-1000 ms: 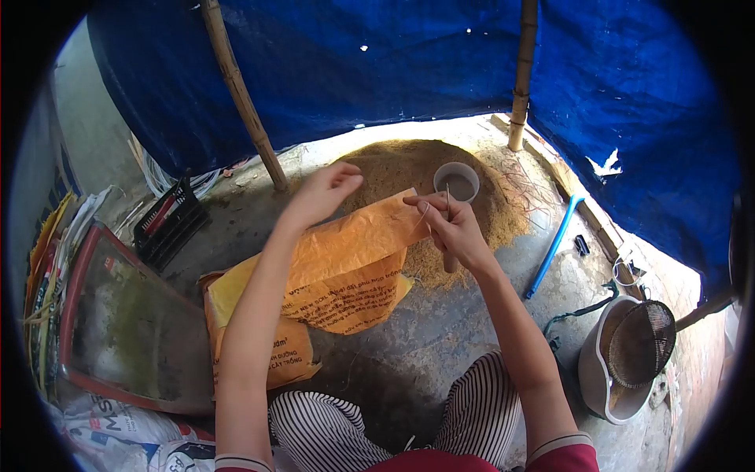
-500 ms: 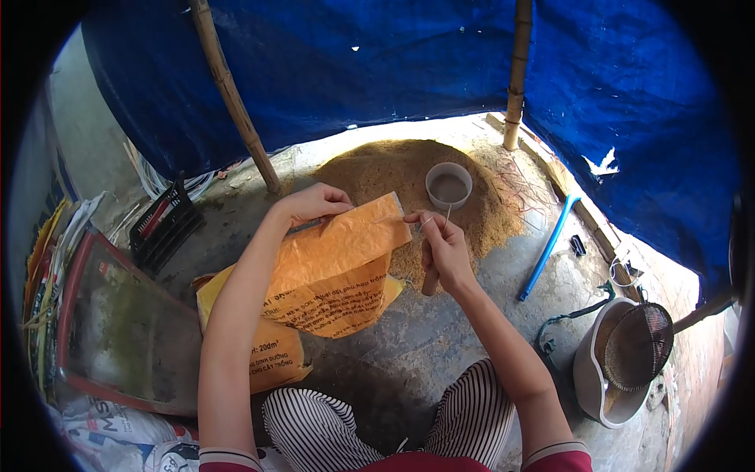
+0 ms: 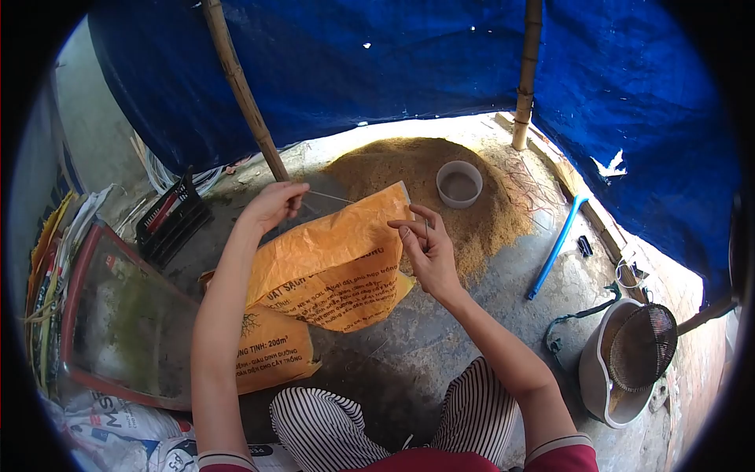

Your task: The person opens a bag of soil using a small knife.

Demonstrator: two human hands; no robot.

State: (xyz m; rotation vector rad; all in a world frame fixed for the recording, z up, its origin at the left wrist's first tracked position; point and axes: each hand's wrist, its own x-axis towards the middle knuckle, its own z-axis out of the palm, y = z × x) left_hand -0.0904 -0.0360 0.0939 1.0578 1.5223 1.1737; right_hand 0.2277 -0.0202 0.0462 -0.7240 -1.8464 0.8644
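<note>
My left hand (image 3: 275,206) is closed on a thin pale thread (image 3: 330,196), drawn taut from the folded edge of an orange printed sack (image 3: 330,236). At the sack's right end, my right hand (image 3: 429,252) has its thumb and fingers bent around the edge. A thin dark shaft (image 3: 427,228) shows between its fingers; any handle is hidden in the palm. The sack hangs at an angle between my forearms, dark lettering facing me. Another orange printed piece (image 3: 271,354) spreads below it, above my striped knees.
Beyond the sack is a brown grainy heap (image 3: 495,228) with a white tub (image 3: 459,185) on it. A blue pipe (image 3: 557,248) lies right of it. A pale bucket (image 3: 594,370) with a mesh strainer (image 3: 643,346) stands at right. A red-framed panel (image 3: 126,315) leans at left.
My left hand has moved left off the sack's edge, stretching the thread. My right hand has turned, its fingers more spread; the wooden handle seen in it before is now out of sight.
</note>
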